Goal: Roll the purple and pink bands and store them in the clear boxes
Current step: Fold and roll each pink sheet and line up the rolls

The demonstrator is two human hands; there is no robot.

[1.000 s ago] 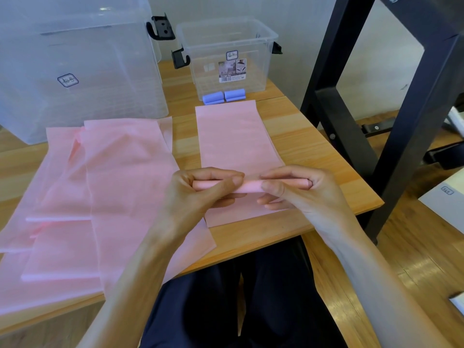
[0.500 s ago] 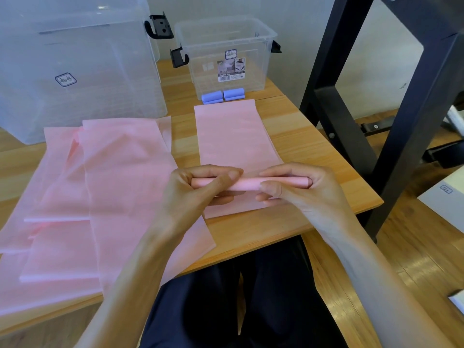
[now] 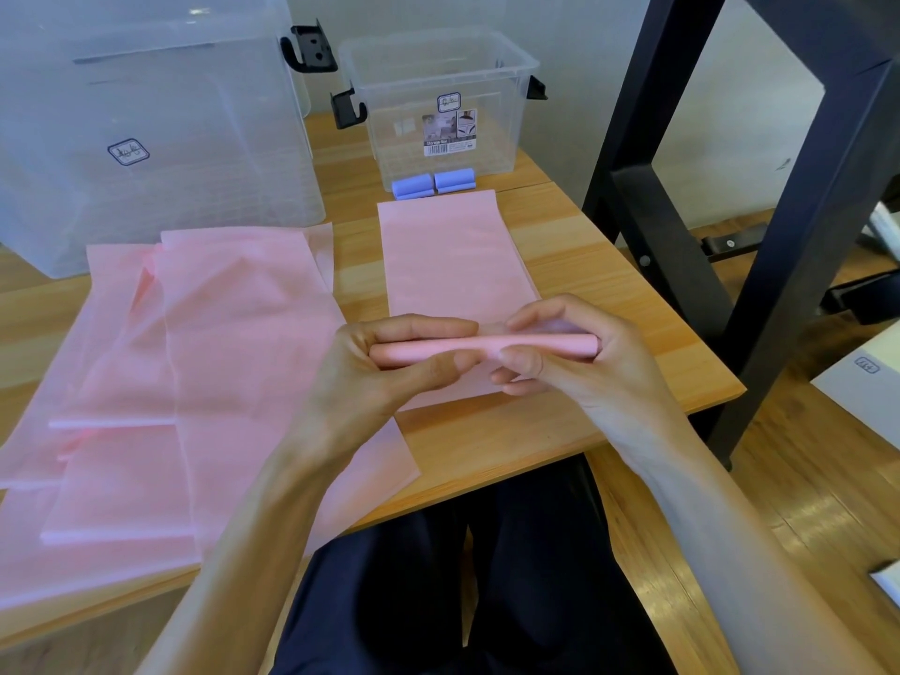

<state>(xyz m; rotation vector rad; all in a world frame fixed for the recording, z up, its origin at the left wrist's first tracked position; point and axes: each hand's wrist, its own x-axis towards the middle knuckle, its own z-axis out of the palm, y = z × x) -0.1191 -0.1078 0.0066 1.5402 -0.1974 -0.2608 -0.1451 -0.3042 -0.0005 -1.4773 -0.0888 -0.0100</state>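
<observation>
My left hand [image 3: 384,377] and right hand [image 3: 565,362] each pinch the pink roll [image 3: 487,347], thumbs in front, fingers curled over the top; it lies just above the near end of the pink band [image 3: 453,255] on the worktop [image 3: 609,285]. To roll well, I judge both grips should turn together so the ends stay level and tight. Since a second ago the roll has crept forward and the loose tail is shorter. Beyond, two purple rolls [image 3: 433,183] sit before the small clear box [image 3: 438,99].

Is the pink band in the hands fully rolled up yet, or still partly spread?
Partly spread. The pink band has a rolled near end, gripped by the left hand and right hand; the rest lies flat on the table.
</observation>
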